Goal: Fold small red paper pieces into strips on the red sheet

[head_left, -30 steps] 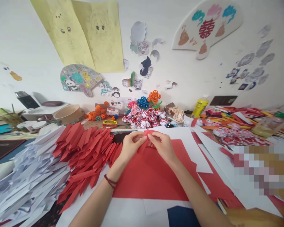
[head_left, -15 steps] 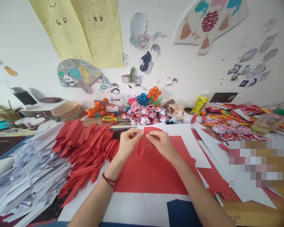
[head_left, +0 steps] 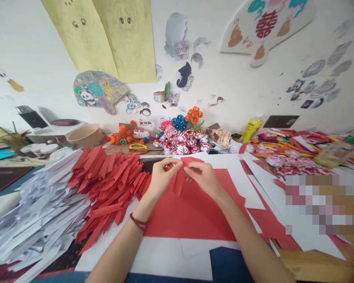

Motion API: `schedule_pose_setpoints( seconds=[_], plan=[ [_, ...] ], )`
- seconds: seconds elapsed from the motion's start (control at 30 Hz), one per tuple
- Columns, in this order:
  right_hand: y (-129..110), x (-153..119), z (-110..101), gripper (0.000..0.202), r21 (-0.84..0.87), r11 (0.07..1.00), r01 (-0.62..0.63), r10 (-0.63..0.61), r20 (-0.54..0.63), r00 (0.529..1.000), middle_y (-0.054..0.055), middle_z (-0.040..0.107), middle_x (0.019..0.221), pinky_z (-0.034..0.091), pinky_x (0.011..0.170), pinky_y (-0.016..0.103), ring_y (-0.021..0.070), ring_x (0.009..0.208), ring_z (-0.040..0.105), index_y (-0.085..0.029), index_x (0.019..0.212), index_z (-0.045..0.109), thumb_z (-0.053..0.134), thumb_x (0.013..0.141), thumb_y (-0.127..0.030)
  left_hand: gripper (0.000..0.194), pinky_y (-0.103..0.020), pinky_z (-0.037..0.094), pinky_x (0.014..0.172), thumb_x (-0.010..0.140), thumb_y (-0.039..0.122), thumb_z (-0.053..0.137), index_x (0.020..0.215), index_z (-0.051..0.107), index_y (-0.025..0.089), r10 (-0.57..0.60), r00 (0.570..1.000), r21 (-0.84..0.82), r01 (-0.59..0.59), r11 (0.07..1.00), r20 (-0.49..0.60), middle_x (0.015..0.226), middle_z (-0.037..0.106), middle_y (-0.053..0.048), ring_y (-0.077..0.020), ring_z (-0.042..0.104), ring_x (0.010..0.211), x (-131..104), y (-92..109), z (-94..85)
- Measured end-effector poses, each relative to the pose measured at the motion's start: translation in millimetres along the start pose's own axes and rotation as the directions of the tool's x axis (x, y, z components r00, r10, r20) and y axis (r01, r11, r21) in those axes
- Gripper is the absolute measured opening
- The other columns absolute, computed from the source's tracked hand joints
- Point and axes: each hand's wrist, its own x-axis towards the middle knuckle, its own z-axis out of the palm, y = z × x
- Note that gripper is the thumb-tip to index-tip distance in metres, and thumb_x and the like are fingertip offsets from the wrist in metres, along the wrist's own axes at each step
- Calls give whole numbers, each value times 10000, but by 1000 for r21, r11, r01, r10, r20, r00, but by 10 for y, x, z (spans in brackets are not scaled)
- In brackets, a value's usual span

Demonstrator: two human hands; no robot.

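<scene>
Between my two hands, over a large red paper sheet (head_left: pixel 191 220), is a narrow red paper strip (head_left: pixel 179 185). My left hand (head_left: pixel 163 175) pinches its upper end with thumb and forefinger. From the other side, my right hand (head_left: pixel 202 177) pinches close by, thumb and forefinger nearly meeting the left ones. The strip's lower end hangs down below the fingertips. A pile of folded red strips (head_left: pixel 112 184) lies left of my left hand, and a heap of white strips (head_left: pixel 47 216) lies farther left.
White paper (head_left: pixel 153 255) lies under the red sheet. Red-and-white paper flowers (head_left: pixel 188 143), yellow-handled scissors (head_left: pixel 138 147) and a round tub (head_left: pixel 85 135) stand along the wall. A yellow bottle (head_left: pixel 250 129) and a pile of coloured strips (head_left: pixel 301 141) are at the right.
The camera view has shifted slightly. Both hands keep their pinch on the red strip, whose hanging end sits at a slightly different angle.
</scene>
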Motion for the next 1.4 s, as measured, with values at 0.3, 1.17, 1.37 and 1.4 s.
schedule_pose_setpoints(
  seconds=[0.3, 1.17, 1.37, 1.4],
  plan=[
    [-42, -25, 53, 297, 92, 995, -37, 43, -62, 997, 14, 636, 641, 491, 596, 285, 168, 584, 616, -177, 724, 661, 655, 834, -452, 245, -270, 469, 733, 781, 376, 700, 806, 728, 135, 22, 1000, 11, -21, 1000, -15, 837, 701, -70, -172, 613, 782, -12, 24, -3],
    [-55, -34, 50, 273, 207, 977, -42, 56, -60, 997, 2, 598, 569, 430, 539, 256, 138, 540, 550, -168, 652, 675, 682, 814, -387, 279, -209, 365, 612, 899, 384, 543, 760, 600, 149, 92, 995, 127, -97, 987, 42, 702, 552, 7, -102, 462, 658, -68, 109, 53],
    [-41, -3, 35, 357, 246, 966, -74, 67, 37, 997, -26, 511, 533, 380, 509, 247, 116, 502, 485, -177, 585, 556, 610, 853, -406, 298, -212, 355, 630, 922, 390, 501, 747, 555, 156, 106, 990, 232, -124, 965, 88, 688, 528, 17, -100, 449, 651, -123, 96, 99],
    [-28, 2, 35, 372, 228, 971, -63, 54, 48, 997, -29, 495, 533, 366, 507, 246, 113, 502, 470, -179, 581, 533, 590, 866, -411, 300, -212, 349, 621, 922, 397, 495, 750, 550, 157, 92, 992, 226, -109, 968, 84, 687, 521, 19, -100, 442, 645, -125, 79, 109]
  ],
)
